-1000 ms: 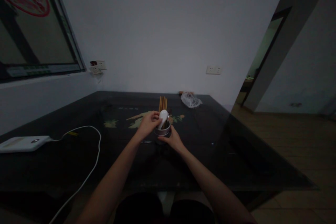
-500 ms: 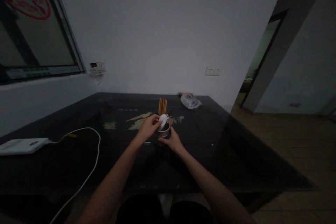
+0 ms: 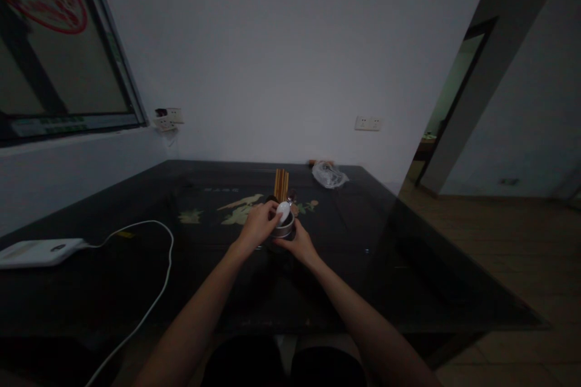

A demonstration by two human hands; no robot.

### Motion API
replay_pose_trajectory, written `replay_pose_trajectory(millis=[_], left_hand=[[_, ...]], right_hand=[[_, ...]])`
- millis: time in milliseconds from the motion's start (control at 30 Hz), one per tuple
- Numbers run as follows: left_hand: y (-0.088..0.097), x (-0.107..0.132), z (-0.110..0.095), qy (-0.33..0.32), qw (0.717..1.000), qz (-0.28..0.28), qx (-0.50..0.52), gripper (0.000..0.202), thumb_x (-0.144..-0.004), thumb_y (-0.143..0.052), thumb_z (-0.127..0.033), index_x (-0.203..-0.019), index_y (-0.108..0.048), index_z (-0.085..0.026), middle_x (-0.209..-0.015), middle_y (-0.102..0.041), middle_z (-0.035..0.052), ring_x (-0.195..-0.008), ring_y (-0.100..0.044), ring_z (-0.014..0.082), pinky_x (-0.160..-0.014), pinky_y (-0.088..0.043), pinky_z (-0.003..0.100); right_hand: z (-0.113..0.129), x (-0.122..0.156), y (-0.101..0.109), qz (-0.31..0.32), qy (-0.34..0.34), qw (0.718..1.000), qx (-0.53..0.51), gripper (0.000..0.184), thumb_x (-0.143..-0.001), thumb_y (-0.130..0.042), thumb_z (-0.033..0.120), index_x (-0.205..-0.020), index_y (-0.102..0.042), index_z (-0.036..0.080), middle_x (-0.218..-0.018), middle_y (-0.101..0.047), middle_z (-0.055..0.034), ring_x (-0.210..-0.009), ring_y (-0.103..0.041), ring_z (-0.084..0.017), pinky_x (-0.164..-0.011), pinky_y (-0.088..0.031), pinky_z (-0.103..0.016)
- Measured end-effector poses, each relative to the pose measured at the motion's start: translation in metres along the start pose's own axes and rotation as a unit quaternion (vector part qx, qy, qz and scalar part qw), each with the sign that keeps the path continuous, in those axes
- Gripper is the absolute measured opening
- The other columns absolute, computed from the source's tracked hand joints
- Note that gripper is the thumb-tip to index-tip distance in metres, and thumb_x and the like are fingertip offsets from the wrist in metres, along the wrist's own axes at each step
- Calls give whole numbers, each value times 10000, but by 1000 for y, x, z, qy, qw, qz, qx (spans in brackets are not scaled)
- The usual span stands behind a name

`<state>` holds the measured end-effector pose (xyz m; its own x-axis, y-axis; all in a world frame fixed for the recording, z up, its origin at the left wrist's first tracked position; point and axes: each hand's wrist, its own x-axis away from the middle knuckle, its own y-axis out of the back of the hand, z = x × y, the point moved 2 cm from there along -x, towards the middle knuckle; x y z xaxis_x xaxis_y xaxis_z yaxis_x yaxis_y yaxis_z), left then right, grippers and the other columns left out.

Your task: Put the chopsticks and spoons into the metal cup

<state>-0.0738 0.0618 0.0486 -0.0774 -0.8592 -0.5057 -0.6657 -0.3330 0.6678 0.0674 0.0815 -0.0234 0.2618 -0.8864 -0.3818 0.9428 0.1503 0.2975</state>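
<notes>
My left hand (image 3: pixel 259 222) pinches a white spoon (image 3: pixel 284 210), its rounded end up and its lower part inside the mouth of a small round cup (image 3: pixel 284 232). The thumb and fingers of my right hand (image 3: pixel 300 244) are wrapped round the near right side of that cup. Behind it, a bundle of wooden chopsticks (image 3: pixel 281 184) stands upright; what they stand in is hidden by my hands and the cup. A shiny metal utensil (image 3: pixel 291 196) shows beside the chopsticks, too small to make out fully.
The dark table (image 3: pixel 354 284) has a bird-and-flower pattern. A clear plastic bag (image 3: pixel 329 175) lies at its back edge. To the left are a white power bank-like device (image 3: pixel 43 252) and its white cable (image 3: pixel 170 260), which curls over the front edge. A wall (image 3: pixel 272 72) stands behind.
The white spoon has sunk slightly lower and shifted a little right at the cup, my left hand moving down with it. My right hand has stayed nearly still on the cup.
</notes>
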Motion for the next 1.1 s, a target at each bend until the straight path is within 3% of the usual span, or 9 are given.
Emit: replay_pose_trajectory(millis=[267, 400, 533, 700, 867, 967, 1100], left_hand=[[7, 4, -14, -12, 991, -1, -130, 157, -819, -543, -303, -804, -646, -186, -877, -621, 64, -854, -571, 216, -756, -403, 327], [7, 6, -14, -8, 988, -14, -154, 135, -810, -562, -309, -803, -647, -204, -903, -601, 55, -921, -551, 232, -784, -385, 343], [8, 5, -13, -17, 988, -28, -149, 102, -809, -552, -271, -826, -626, -204, -859, -601, 46, -868, -552, 224, -752, -391, 340], [14, -1, -13, -27, 996, -77, -30, 108, -829, -502, -236, -818, -599, -189, -787, -583, 30, -776, -552, 182, -739, -424, 317], [21, 8, -6, -5, 974, -165, 155, 175, -841, -491, -302, -941, -585, -193, -1024, -553, 62, -974, -543, 177, -826, -456, 295], [12, 23, 11, 50, 955, -187, 226, 249, -856, -468, -346, -1056, -532, -210, -1108, -550, 59, -1068, -523, 171, -905, -428, 288], [-15, 40, 39, 141, 924, -169, 312, 292, -851, -471, -386, -1081, -522, -213, -1177, -556, 61, -1123, -515, 187, -936, -414, 306]], right_hand=[[-2, 0, 0, -6, -10, 1000, 9, 649, -548, -793, 335, -1124, -538, 177, -1064, -646, -85, -979, -597, -246, -852, -461, -364], [0, 1, 1, -4, -19, 999, 25, 659, -547, -791, 344, -1124, -527, 165, -1070, -637, -94, -980, -590, -251, -842, -459, -365], [2, 2, 2, -7, -24, 999, 35, 637, -544, -792, 342, -1097, -537, 152, -1034, -645, -95, -948, -596, -251, -821, -464, -360], [-2, 1, 1, -12, -11, 1000, 27, 631, -547, -794, 350, -1092, -538, 162, -1038, -647, -90, -957, -596, -248, -828, -463, -357], [-4, 1, -1, -14, 2, 1000, 9, 662, -544, -800, 350, -1120, -528, 169, -1090, -636, -96, -1015, -580, -249, -871, -451, -360], [-4, 1, -1, -14, -3, 1000, 10, 668, -540, -802, 367, -1114, -527, 163, -1087, -635, -100, -1015, -581, -252, -882, -448, -370], [-2, 2, 0, -10, 1, 1000, -10, 676, -544, -799, 365, -1127, -520, 166, -1081, -636, -97, -1014, -588, -247, -888, -450, -368]])
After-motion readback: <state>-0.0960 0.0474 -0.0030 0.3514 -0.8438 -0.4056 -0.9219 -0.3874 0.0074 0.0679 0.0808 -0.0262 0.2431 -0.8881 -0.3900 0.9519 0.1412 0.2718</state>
